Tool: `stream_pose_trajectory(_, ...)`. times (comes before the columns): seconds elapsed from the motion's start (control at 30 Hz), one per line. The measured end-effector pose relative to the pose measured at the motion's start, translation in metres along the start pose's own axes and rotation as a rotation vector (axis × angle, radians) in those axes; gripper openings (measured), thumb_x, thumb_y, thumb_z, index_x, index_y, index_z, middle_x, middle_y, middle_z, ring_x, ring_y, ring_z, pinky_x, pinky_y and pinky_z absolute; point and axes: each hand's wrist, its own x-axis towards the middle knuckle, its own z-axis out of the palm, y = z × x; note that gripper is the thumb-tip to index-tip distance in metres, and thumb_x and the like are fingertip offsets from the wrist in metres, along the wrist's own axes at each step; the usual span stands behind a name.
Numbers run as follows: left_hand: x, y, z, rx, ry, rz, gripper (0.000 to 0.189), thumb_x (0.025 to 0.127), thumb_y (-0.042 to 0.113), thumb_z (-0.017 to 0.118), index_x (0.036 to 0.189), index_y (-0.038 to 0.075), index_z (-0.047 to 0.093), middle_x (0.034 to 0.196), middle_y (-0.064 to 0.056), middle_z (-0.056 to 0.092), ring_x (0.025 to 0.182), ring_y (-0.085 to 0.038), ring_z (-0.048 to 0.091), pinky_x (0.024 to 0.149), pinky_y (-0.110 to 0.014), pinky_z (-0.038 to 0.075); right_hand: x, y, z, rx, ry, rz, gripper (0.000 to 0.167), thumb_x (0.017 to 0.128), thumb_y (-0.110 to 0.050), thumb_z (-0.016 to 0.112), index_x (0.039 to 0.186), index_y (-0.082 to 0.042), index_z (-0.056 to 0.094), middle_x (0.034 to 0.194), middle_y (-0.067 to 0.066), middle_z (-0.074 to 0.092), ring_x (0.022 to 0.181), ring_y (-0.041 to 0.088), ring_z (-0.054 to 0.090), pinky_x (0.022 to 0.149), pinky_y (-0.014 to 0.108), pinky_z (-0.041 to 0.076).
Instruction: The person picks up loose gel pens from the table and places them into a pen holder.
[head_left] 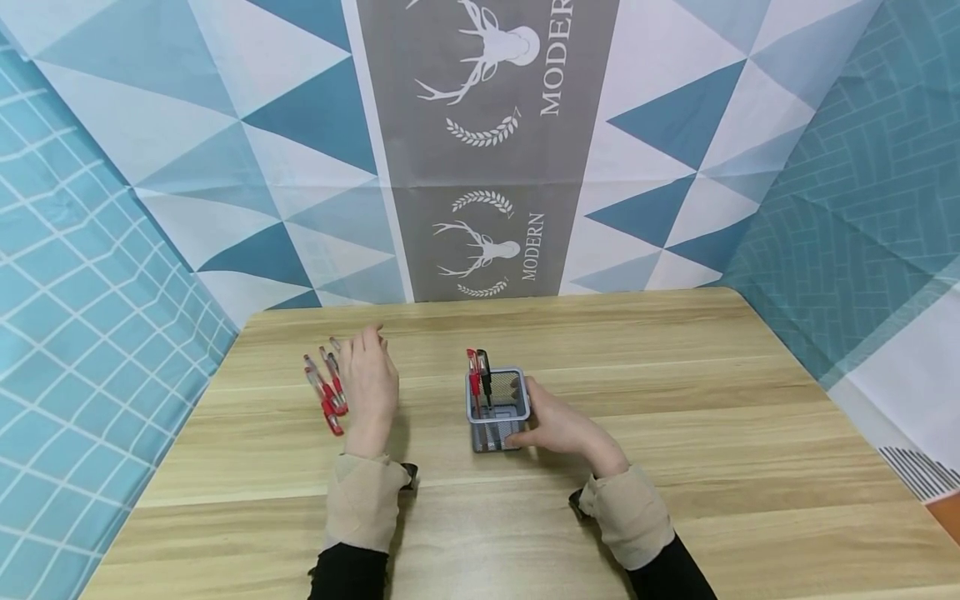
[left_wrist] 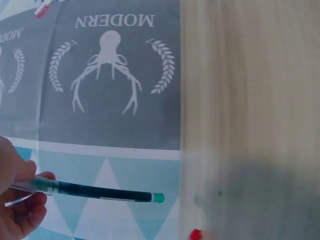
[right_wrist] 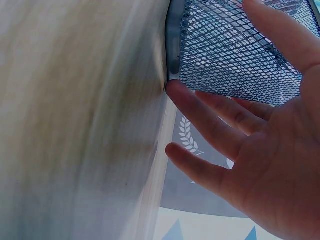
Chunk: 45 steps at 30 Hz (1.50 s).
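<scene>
My left hand [head_left: 367, 379] is raised just right of a loose group of red-capped pens [head_left: 327, 396]. In the left wrist view its thumb and fingers pinch a dark pen [left_wrist: 105, 192] with a green end, which lies nearly level across that view. The hand hides most of this pen in the head view. A grey mesh pen holder [head_left: 498, 433] stands upright on the table, with a red pen [head_left: 473, 379] and a black pen [head_left: 485, 375] leaning inside. My right hand [head_left: 562, 425] grips the holder's right side, thumb at the front and fingers behind; its mesh wall [right_wrist: 230, 55] shows close up.
The wooden table [head_left: 675, 400] reaches back to a patterned wall cloth [head_left: 480, 158] with grey, white and blue shapes. Blue cloth [head_left: 82, 275] hangs along the left edge, and more covers the right side.
</scene>
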Motion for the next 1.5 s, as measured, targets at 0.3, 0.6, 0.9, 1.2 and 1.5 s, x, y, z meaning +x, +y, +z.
stream_pose_trajectory(0.3, 0.004, 0.012, -0.014, -0.121, 0.004, 0.043, 0.028, 0.095, 0.021, 0.045, 0.109, -0.002, 0.055, 0.086, -0.017, 0.062, 0.077, -0.032, 0.059, 0.069, -0.043, 0.048, 0.0, -0.001, -0.001, -0.012, 0.004, -0.001, 0.085, 0.067, -0.022, 0.078, 0.134, -0.008, 0.028, 0.118, 0.011, 0.053, 0.111, 0.025, 0.051, 0.098, 0.043, 0.039)
stream_pose_trajectory(0.6, 0.005, 0.021, -0.022, -0.16, 0.075, 0.099, 0.025, 0.091, 0.022, 0.053, 0.101, 0.0, 0.06, 0.075, -0.014, 0.063, 0.063, -0.027, 0.058, 0.055, -0.039, 0.046, 0.0, -0.002, -0.001, -0.016, 0.006, 0.004, 0.083, 0.067, -0.021, 0.078, 0.133, -0.008, 0.029, 0.117, 0.012, 0.054, 0.11, 0.025, 0.052, 0.098, 0.043, 0.039)
stream_pose_trajectory(0.9, 0.007, 0.035, -0.035, -0.228, 0.125, 0.14, 0.029, 0.086, 0.019, 0.062, 0.107, -0.001, 0.057, 0.07, -0.014, 0.06, 0.058, -0.026, 0.056, 0.05, -0.037, 0.045, 0.0, -0.003, -0.001, 0.004, -0.005, 0.012, 0.085, 0.068, -0.021, 0.078, 0.135, -0.008, 0.027, 0.118, 0.012, 0.054, 0.11, 0.026, 0.052, 0.098, 0.044, 0.039)
stream_pose_trajectory(1.2, 0.005, 0.052, -0.05, -0.352, 0.187, 0.206, 0.032, 0.081, 0.02, 0.067, 0.103, 0.0, 0.055, 0.075, -0.01, 0.067, 0.059, -0.021, 0.058, 0.051, -0.033, 0.046, 0.0, -0.002, -0.001, 0.008, -0.009, 0.011, 0.087, 0.068, -0.02, 0.078, 0.136, -0.008, 0.026, 0.118, 0.013, 0.055, 0.11, 0.026, 0.053, 0.098, 0.044, 0.039)
stream_pose_trajectory(1.5, 0.004, 0.065, -0.063, -0.415, 0.217, 0.235, 0.027, 0.075, 0.015, 0.073, 0.095, 0.001, 0.061, 0.076, -0.011, 0.064, 0.061, -0.021, 0.059, 0.052, -0.033, 0.047, 0.0, -0.002, -0.001, 0.015, -0.006, 0.007, 0.087, 0.068, -0.019, 0.078, 0.137, -0.009, 0.025, 0.119, 0.012, 0.054, 0.11, 0.026, 0.052, 0.098, 0.043, 0.039)
